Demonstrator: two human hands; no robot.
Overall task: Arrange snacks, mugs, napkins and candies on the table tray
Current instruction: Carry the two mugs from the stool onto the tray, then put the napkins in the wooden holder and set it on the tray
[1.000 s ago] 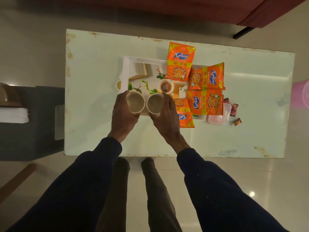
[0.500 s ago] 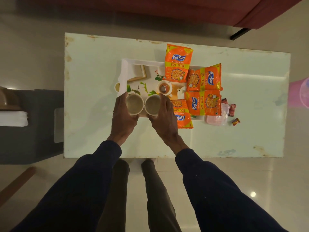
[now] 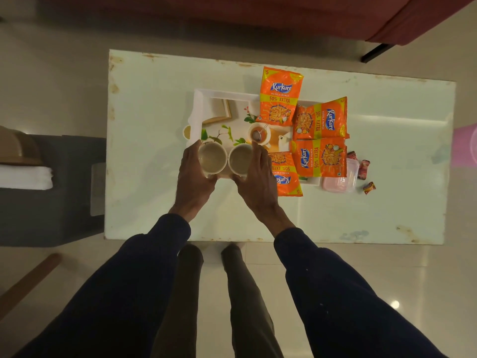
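Head view | left hand [image 3: 193, 178] clasps left cream ceramic mug [image 3: 212, 158] — right hand [image 3: 258, 184] clasps right cream ceramic mug [image 3: 240, 160] | best: seat both level on white printed tray [image 3: 204, 99], off orange snack packet [image 3: 285, 174].

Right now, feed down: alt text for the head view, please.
The left hand grips the left mug and the right hand the right mug, side by side at the tray's near edge. Four orange snack packets cover the tray's right end; a tub and candies lie on the table beside it.
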